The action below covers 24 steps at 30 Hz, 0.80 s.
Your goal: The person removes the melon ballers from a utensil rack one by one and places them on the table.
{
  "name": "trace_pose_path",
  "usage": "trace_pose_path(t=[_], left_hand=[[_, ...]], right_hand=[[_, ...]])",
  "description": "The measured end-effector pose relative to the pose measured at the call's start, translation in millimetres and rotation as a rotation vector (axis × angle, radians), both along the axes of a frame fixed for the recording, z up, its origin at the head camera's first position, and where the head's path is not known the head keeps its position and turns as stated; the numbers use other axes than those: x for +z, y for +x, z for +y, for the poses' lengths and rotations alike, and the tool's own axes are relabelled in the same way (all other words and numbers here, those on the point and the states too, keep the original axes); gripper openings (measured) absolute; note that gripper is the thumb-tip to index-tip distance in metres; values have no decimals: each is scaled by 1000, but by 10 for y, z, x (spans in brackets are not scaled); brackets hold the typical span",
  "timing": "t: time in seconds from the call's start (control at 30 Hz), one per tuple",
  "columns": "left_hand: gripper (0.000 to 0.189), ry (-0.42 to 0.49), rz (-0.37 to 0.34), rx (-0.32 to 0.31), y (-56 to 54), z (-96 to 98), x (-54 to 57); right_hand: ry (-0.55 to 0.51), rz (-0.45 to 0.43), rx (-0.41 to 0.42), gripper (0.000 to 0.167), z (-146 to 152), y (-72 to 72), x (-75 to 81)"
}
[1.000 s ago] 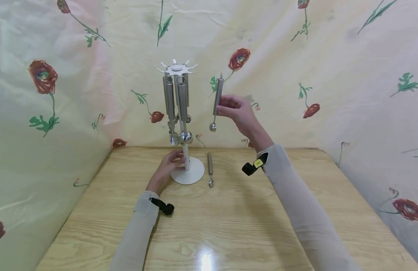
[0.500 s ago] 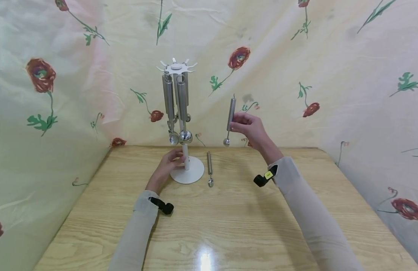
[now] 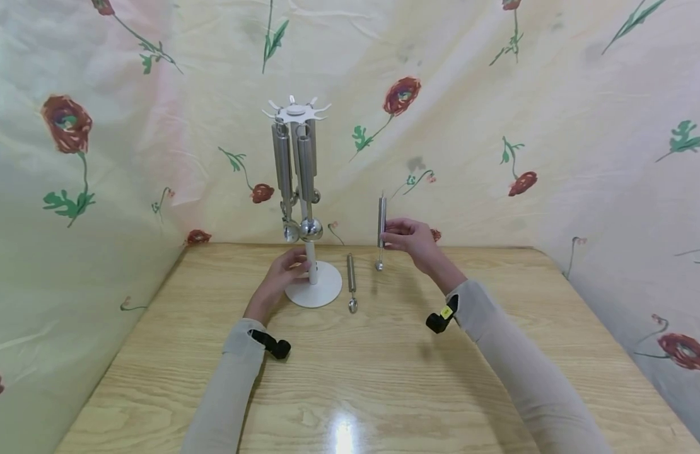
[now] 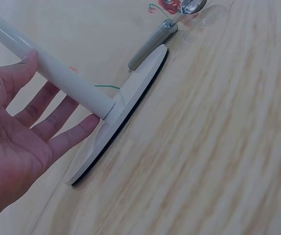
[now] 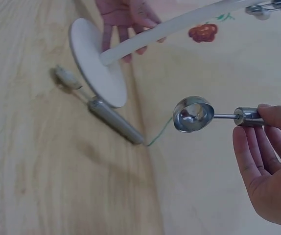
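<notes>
My left hand [image 3: 279, 277] holds the lower pole of a white utensil stand [image 3: 329, 291], thumb on one side and fingers behind it, just above the round base. My right hand [image 3: 412, 242] pinches the steel handle of a melon baller [image 3: 381, 222] between thumb and fingers. It hangs upright, bowl down, close over the back of the table, right of the stand. Its small round bowl [image 5: 193, 117] faces the right wrist camera. Between stand and right hand, a second small steel scoop [image 3: 352, 274] lies on the table, bowl toward me.
Several steel-handled utensils [image 3: 306, 170] hang from the stand's pronged top [image 3: 296, 112], some hiding others. The wooden table [image 3: 407, 384] ends at a flower-printed cloth [image 3: 469, 126] behind. Wrist cameras are strapped at both sleeves.
My right hand has lowered the melon baller from beside the hanging utensils down toward the table, swinging right and then slightly back left. The left hand stays on the pole.
</notes>
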State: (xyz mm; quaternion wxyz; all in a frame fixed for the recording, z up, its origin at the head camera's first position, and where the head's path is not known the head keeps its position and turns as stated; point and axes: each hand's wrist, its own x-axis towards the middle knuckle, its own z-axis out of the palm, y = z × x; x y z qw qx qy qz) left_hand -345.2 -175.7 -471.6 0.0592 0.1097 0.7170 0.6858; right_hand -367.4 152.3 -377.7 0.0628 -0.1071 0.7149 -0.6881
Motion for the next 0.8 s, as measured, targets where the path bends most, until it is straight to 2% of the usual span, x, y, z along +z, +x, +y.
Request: trace_pose_path(t=[0.2,0.4,0.8], left_hand=[[40,-5,-4,3,10,-7,5],[41,7,-13,3,7,8,0],[42,15,-9,-4,4,12,20]], right_hand=[[65,-31,15,41,-50,15,-189],[88,-61,19,44,-110,36,-351],[93,-110,-17,43,-231,35,-557]])
